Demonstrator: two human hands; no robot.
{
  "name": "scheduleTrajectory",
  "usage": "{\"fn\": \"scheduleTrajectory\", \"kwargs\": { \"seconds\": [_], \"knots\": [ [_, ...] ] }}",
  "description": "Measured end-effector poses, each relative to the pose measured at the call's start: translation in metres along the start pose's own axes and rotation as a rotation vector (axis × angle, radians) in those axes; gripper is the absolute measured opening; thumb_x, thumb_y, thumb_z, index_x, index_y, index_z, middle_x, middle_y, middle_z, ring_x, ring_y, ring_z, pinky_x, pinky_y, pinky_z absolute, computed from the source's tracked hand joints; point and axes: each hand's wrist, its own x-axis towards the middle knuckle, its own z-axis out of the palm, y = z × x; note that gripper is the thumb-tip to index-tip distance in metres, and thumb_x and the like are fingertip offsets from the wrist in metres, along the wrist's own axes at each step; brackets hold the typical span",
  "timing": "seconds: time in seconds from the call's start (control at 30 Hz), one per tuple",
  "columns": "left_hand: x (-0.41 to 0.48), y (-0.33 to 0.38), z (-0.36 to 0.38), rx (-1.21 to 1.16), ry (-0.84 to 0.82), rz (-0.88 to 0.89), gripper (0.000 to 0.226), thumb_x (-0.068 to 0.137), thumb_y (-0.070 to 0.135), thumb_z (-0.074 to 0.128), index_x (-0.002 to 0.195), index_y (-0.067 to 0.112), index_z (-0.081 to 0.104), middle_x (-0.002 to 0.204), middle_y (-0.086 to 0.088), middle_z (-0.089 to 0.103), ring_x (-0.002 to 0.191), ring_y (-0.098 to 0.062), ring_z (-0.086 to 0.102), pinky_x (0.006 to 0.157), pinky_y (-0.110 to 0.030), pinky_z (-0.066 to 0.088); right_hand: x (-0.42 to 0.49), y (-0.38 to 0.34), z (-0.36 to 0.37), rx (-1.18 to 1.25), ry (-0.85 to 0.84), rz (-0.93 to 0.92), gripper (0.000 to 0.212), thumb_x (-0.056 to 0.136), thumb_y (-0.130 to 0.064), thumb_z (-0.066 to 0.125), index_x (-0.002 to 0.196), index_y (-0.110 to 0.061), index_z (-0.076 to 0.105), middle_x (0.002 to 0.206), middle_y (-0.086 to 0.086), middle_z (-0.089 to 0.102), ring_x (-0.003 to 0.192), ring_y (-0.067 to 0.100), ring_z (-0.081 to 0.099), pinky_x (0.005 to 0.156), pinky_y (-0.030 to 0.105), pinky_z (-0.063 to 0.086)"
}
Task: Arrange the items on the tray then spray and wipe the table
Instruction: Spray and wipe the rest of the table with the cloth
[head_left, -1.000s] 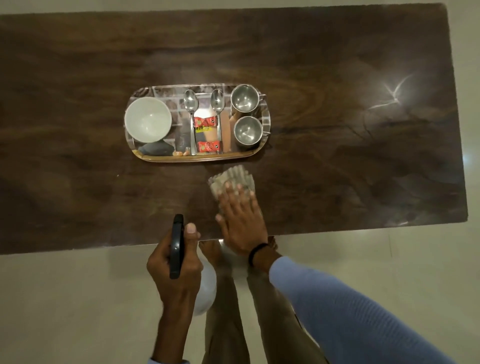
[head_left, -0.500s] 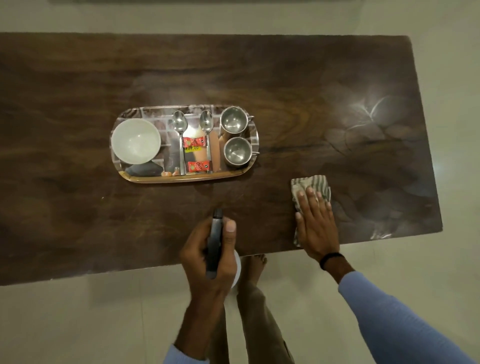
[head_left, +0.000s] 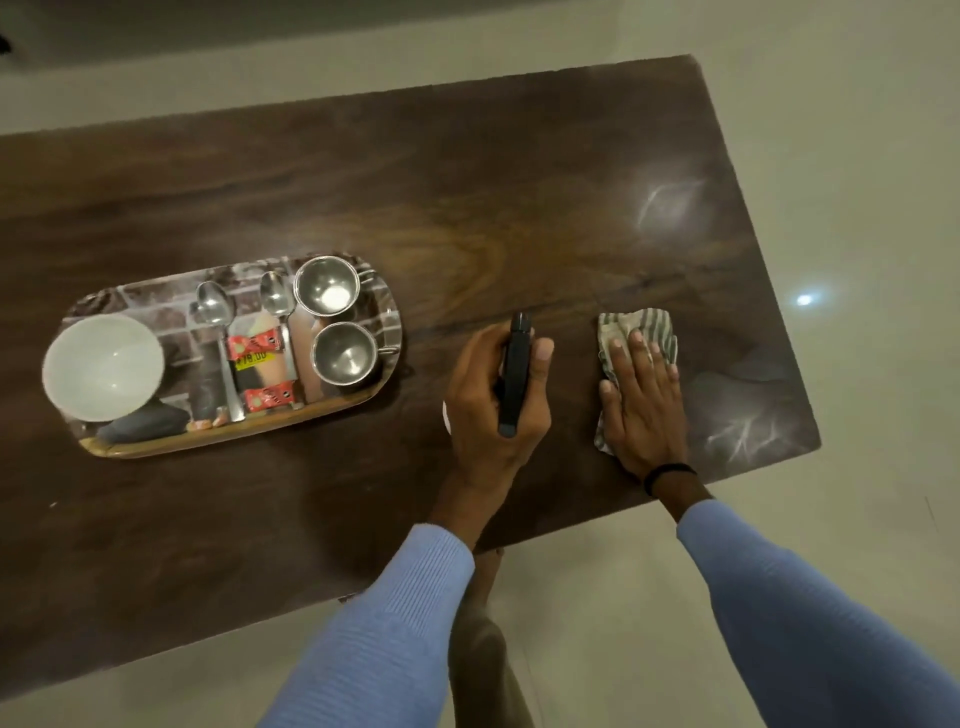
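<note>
Two light-blue ribbed sleeves (head_left: 395, 623) reach in from the near edge over the dark brown wood-grain table (head_left: 467, 218). On the person's left, the left hand (head_left: 493, 410) is curled closed around a spray bottle with a black trigger head (head_left: 515, 379), thumb along its right side; a sliver of the white body shows at the hand's left edge, and the nozzle points away from the person. Just beside it to the right, the right hand (head_left: 644, 405), wearing a black wristband (head_left: 667, 474), lies flat with fingers spread and presses down on a folded grey-and-cream striped cloth (head_left: 636, 332), whose far edge sticks out past the fingertips. The cloth lies near the table's right end. Farther left, apart from both hands, an oval tray with a brick-pattern print and wooden rim (head_left: 234, 434) holds a white round bowl (head_left: 103, 366), two steel spoons (head_left: 215, 312) side by side, a red-and-orange snack packet (head_left: 260, 369), and two small steel cups (head_left: 327, 286), one behind the other. Beyond the hands, pale light reflections show on the tabletop near its far right corner.
</note>
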Motion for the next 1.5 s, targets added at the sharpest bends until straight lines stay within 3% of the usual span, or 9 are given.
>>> {"fn": "scheduleTrajectory", "kwargs": {
  "seconds": [0.23, 0.47, 0.67, 0.8, 1.0, 1.13, 1.23, 1.37, 1.5],
  "knots": [
    [0.023, -0.021, 0.037, 0.086, 0.004, 0.101, 0.051, 0.1, 0.044, 0.053, 0.101, -0.004, 0.068, 0.091, -0.013, 0.067, 0.082, -0.021, 0.065, 0.077, -0.016, 0.048, 0.005, 0.006, 0.002, 0.002, 0.007, 0.002, 0.062, 0.103, -0.048, 0.028, 0.16, -0.027, 0.019, 0.168, 0.004, 0.017, 0.155, 0.027, 0.014, 0.125, 0.05, 0.01],
    [0.019, -0.019, 0.039, 0.061, 0.064, 0.064, 0.03, 0.094, 0.02, 0.061, 0.1, -0.009, 0.066, 0.093, -0.016, 0.068, 0.088, -0.019, 0.065, 0.085, -0.013, 0.045, 0.005, 0.003, 0.004, 0.005, 0.03, 0.004, 0.062, 0.103, -0.047, 0.032, 0.16, -0.03, 0.014, 0.168, 0.004, 0.017, 0.155, 0.027, 0.014, 0.124, 0.052, 0.012],
    [0.015, -0.022, 0.033, 0.018, 0.066, 0.072, 0.045, 0.099, 0.037, 0.055, 0.099, -0.007, 0.066, 0.084, -0.017, 0.065, 0.07, -0.03, 0.064, 0.077, -0.028, 0.052, 0.002, -0.011, -0.005, 0.03, 0.058, 0.064, 0.066, 0.099, -0.048, 0.044, 0.156, -0.018, 0.031, 0.165, 0.01, 0.023, 0.153, 0.033, 0.017, 0.124, 0.054, 0.012],
    [0.012, -0.025, 0.029, 0.006, 0.068, 0.048, 0.041, 0.099, 0.037, 0.056, 0.101, -0.003, 0.065, 0.09, -0.015, 0.065, 0.067, -0.031, 0.064, 0.07, -0.038, 0.055, -0.021, -0.028, -0.009, -0.078, 0.085, 0.156, 0.064, 0.097, -0.043, 0.055, 0.148, -0.007, 0.041, 0.156, 0.02, 0.037, 0.143, 0.041, 0.035, 0.118, 0.053, 0.029],
    [0.009, -0.025, 0.027, 0.012, 0.012, 0.028, 0.025, 0.094, 0.018, 0.063, 0.1, -0.006, 0.064, 0.091, -0.017, 0.066, 0.077, -0.026, 0.065, 0.08, -0.022, 0.05, -0.038, -0.031, -0.006, -0.165, -0.059, 0.196, 0.059, 0.094, -0.018, 0.058, 0.148, -0.002, 0.041, 0.148, 0.023, 0.045, 0.133, 0.042, 0.046, 0.109, 0.053, 0.044],
    [0.009, -0.026, 0.026, 0.019, -0.003, 0.023, 0.02, 0.095, 0.015, 0.064, 0.101, -0.004, 0.064, 0.087, -0.017, 0.065, 0.076, -0.026, 0.064, 0.081, -0.023, 0.05, -0.035, -0.04, -0.023, -0.135, -0.064, 0.143, 0.056, 0.085, -0.023, 0.063, 0.136, 0.0, 0.053, 0.137, 0.023, 0.054, 0.121, 0.041, 0.054, 0.101, 0.05, 0.05],
    [0.008, -0.026, 0.026, 0.021, 0.017, 0.038, 0.027, 0.096, 0.023, 0.062, 0.102, -0.004, 0.064, 0.091, -0.016, 0.065, 0.076, -0.028, 0.065, 0.079, -0.028, 0.053, -0.023, -0.033, -0.031, -0.001, 0.07, 0.11, 0.05, 0.095, -0.035, 0.051, 0.134, -0.003, 0.056, 0.139, 0.021, 0.054, 0.128, 0.038, 0.05, 0.109, 0.049, 0.042],
    [0.006, -0.026, 0.024, -0.005, 0.021, 0.051, 0.035, 0.098, 0.032, 0.059, 0.101, -0.002, 0.064, 0.09, -0.015, 0.065, 0.069, -0.031, 0.064, 0.074, -0.032, 0.053, 0.015, -0.016, -0.014, 0.048, 0.03, 0.123, 0.066, 0.103, -0.046, 0.028, 0.159, -0.012, 0.02, 0.167, 0.013, 0.015, 0.155, 0.03, 0.011, 0.125, 0.05, 0.014],
    [0.006, -0.03, 0.025, -0.004, 0.02, 0.06, 0.031, 0.097, 0.027, 0.06, 0.102, -0.003, 0.064, 0.089, -0.016, 0.065, 0.072, -0.033, 0.065, 0.074, -0.042, 0.055, 0.027, -0.043, 0.006, 0.023, 0.028, 0.143, 0.067, 0.104, -0.047, 0.023, 0.161, -0.013, 0.01, 0.168, 0.012, 0.006, 0.156, 0.031, 0.004, 0.126, 0.051, 0.007]
  ]
}}
